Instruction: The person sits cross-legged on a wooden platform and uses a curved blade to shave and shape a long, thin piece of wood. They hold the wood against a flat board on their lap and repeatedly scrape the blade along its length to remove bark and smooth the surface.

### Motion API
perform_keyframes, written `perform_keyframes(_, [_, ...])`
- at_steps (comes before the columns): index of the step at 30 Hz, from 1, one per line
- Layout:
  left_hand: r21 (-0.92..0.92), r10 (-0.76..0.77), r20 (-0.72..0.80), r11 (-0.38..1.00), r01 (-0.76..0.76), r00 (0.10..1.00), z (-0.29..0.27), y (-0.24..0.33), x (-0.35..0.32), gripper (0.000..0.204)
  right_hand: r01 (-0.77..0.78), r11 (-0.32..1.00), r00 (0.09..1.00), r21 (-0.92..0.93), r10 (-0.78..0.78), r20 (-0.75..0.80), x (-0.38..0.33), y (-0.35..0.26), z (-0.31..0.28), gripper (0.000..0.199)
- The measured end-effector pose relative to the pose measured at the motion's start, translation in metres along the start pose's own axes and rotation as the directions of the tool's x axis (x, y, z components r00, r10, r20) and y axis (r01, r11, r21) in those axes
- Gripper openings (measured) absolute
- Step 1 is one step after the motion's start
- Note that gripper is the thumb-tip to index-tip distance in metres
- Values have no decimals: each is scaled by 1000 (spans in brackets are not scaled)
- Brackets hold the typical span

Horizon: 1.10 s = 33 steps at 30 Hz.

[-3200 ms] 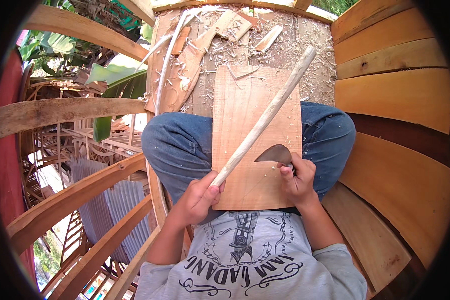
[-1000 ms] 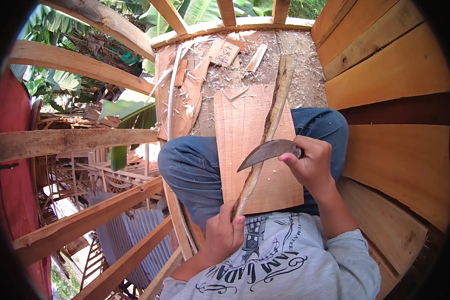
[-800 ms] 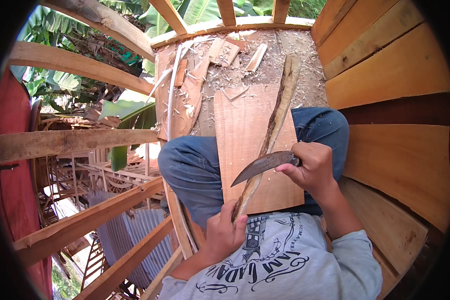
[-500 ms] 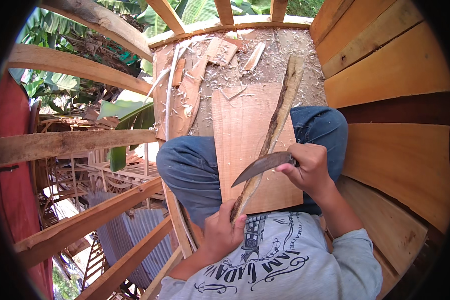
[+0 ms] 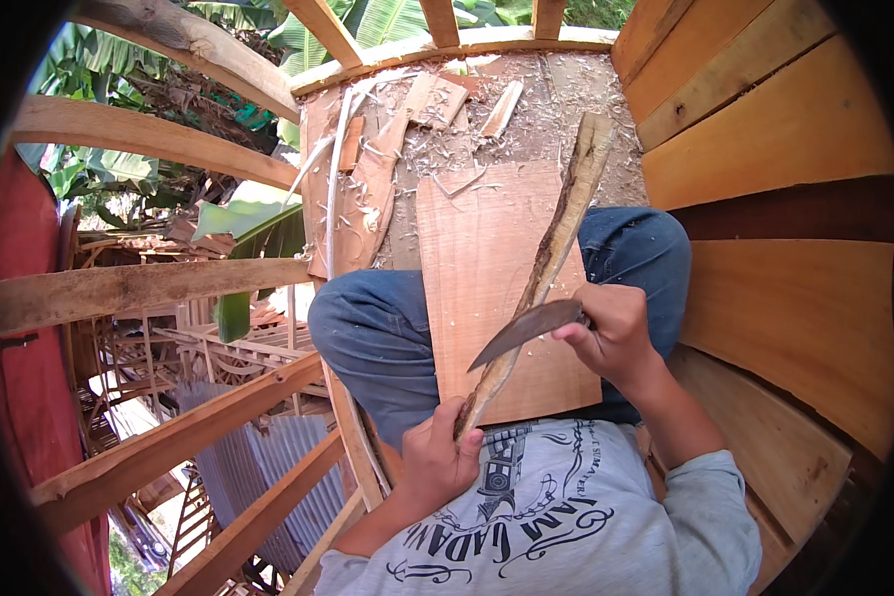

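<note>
A long strip of wood [image 5: 564, 219] with dark, rough bark along one side slants up and away over my lap. Its near end is wrapped in the fingers of my left hand [image 5: 440, 455], close to my shirt. My right hand [image 5: 614, 333] is closed round the handle of a knife, the handle mostly hidden by the fingers. The broad, dark, curved blade [image 5: 528, 329] lies across the strip, its tip pointing left and toward me. Beneath both, a flat wooden board [image 5: 477, 268] rests over my crossed legs.
Wood shavings and offcuts [image 5: 375, 189] litter the plank floor ahead. A plank wall [image 5: 785, 288] rises close on my right. Open wooden rails [image 5: 149, 283] run along the left, with banana leaves, a corrugated sheet [image 5: 258, 477] and timber beyond and below them.
The knife blade has shifted slightly right along the strip. The strip's far end has tilted a little to the right and rolled slightly. My left hand keeps its grip.
</note>
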<state>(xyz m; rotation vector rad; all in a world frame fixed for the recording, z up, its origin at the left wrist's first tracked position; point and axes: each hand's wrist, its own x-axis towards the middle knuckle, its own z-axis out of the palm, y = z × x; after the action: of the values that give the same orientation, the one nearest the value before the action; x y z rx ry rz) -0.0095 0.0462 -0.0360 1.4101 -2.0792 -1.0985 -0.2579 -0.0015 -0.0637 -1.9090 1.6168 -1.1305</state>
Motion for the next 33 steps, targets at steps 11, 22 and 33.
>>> perform_keyframes(11, [2, 30, -4, 1000, -30, 1000, -4, 0, 4, 26, -82, 982, 993, 169, 95, -71, -9, 7, 10, 45])
perform_keyframes(22, [-9, 72, -40, 997, -73, 997, -3, -5, 4, 27, 64, 997, 997, 38, -65, 32, -8, 7, 5, 47])
perform_keyframes(33, [-32, 68, -7, 997, -68, 998, -7, -7, 7, 27, -30, 985, 998, 172, 40, -52, -8, 13, 12, 48])
